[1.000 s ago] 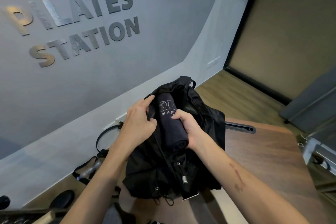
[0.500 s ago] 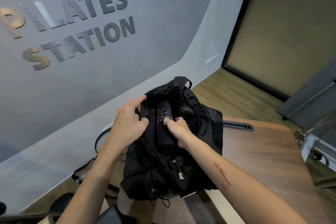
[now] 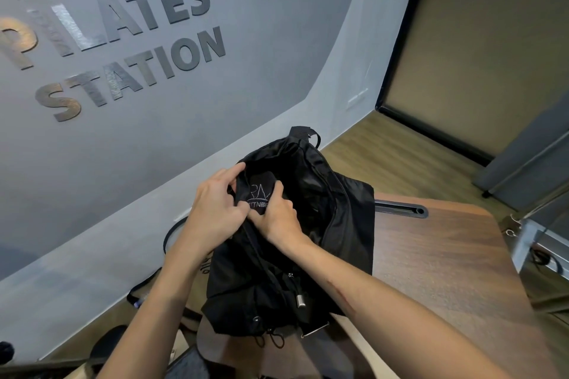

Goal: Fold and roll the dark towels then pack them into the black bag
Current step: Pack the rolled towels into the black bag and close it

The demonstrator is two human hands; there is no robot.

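- nearest to the person, two bare forearms reach forward over the wooden counter [image 3: 446, 255], one from each side.
- the black bag [image 3: 308, 255] stands on the near left part of the counter, its mouth open and turned up; a cord with a metal end [image 3: 301, 300] hangs on its front.
- the left hand [image 3: 215, 209] grips the left edge of the bag's mouth, fingers curled over the rim and holding it apart.
- the right hand [image 3: 277, 218] is just beside it, touching it, with fingers and thumb curled around a rolled dark towel [image 3: 260, 194].
- the towel sits upright inside the bag's mouth, mostly below the rim; pale letters show on its side.
- behind the bag, a black slot [image 3: 400, 209] lies in the counter top.
- to the left of the counter, below, black straps [image 3: 167, 237] lie by the wall.
- farthest, the grey wall carries metal letters [image 3: 123, 40] reading "pilates station".
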